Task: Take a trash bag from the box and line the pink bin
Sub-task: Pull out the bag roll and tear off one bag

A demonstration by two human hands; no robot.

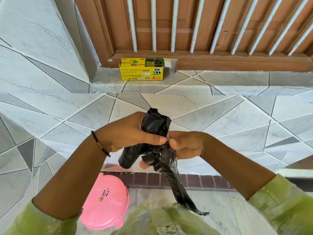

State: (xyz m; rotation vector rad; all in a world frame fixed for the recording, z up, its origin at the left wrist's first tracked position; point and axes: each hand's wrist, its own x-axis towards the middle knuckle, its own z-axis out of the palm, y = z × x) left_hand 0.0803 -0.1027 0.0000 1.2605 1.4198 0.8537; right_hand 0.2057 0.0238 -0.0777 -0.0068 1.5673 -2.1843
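Head view: black bag roll (153, 126) held mid-frame over the tiled step, upright, tilted a little. Left hand (128, 133) wraps the roll, fingers curled round its far side, thumb across the front pointing to 3 o'clock. Right hand (186, 144) sits just at 3 o'clock of the left thumb, thumb and fingertips pinching the loose bag plastic where it leaves the roll. Both hands touch the plastic; thumbs nearly meet. Bag tail (179, 187) hangs from the pinch toward 5 o'clock, twisted thin, its end over the green clothing at the frame bottom.

Pink bin (105, 202) at 7 o'clock of the hands, on the lower floor, lid on, partly cut off by the left sleeve. Writing on the lid, not readable.

Box (142, 71) at 12 o'clock, well apart from the hands, on the upper step against the wooden door frame (186, 56). Yellow, right end flap open.

Beaded bracelet (100, 143) on the left wrist. White bars (172, 24) stand in front of the door.
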